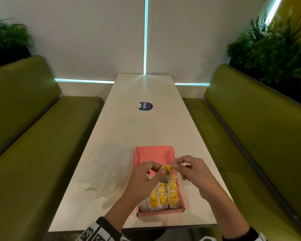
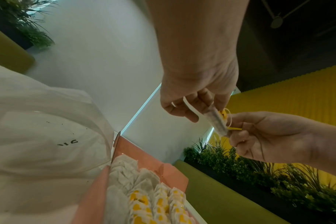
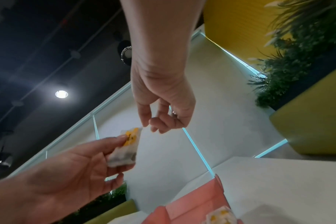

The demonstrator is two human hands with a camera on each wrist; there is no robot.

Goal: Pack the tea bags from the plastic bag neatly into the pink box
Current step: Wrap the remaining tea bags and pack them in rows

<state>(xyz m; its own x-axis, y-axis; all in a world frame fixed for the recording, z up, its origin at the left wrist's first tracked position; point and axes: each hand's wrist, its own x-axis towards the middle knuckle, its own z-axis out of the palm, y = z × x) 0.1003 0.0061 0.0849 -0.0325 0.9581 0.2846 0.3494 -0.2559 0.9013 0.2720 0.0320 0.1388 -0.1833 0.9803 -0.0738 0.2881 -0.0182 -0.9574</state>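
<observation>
Pink cardboard: the box (image 1: 152, 152) lies open on the white table (image 1: 142, 126), its far end bare, its near end filled.
Packed tea bags (image 1: 162, 200): they stand in rows, yellow tags up; the row nearest the left wall is partly hidden by the left forearm.
Held tea bag (image 1: 166, 171): it is raised above the middle of the box, between both hands.
Left hand (image 1: 147, 178): thumb and fingers pinch the bag's lower part.
Right hand (image 1: 191, 169): curled fingertips meet at the bag's top corner; a yellow thread (image 2: 229, 119) loops beside them, and whether they pinch thread or paper cannot be told.
Plastic bag (image 1: 109, 169): clear and crumpled, just left of the box; its contents cannot be made out.
Round sticker (image 1: 145, 106): well beyond the box, partly peeled.
</observation>
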